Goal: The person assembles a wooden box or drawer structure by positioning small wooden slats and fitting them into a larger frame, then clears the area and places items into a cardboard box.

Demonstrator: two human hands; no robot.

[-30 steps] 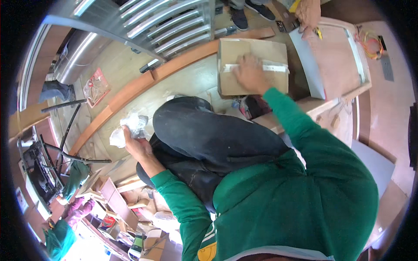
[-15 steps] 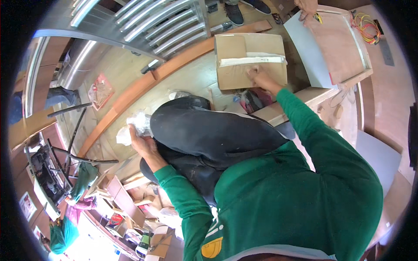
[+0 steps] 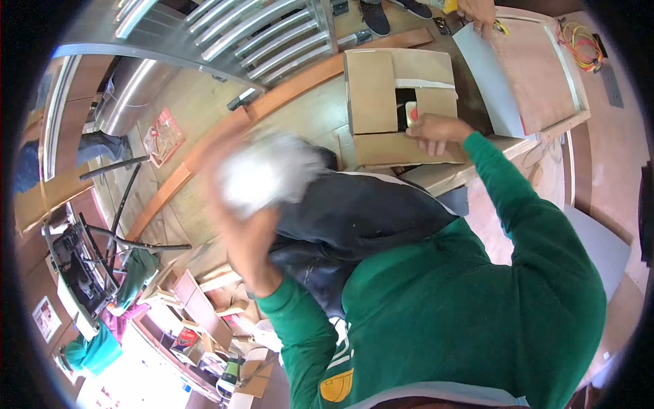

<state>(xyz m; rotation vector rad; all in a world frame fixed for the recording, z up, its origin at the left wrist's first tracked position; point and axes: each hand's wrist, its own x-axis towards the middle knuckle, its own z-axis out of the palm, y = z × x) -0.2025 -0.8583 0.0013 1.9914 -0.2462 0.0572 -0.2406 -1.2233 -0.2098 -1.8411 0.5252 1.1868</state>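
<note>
We note the cardboard box (image 3: 398,105) lies ahead-right, its long axis running away from us. Our right hand (image 3: 436,131) grips its near flap; our left hand (image 3: 248,225), blurred, clutches white crumpled wrapping (image 3: 266,174), farther from the box.

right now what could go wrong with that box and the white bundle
The left hand swings a blurred white bundle through the air; held loosely, it might slip out or scatter on the floor. The right hand alone holds the cardboard box by a flap, with the top partly open, so the flap could tear or the box might shift. Another person's hand works close by and could be bumped.
</note>
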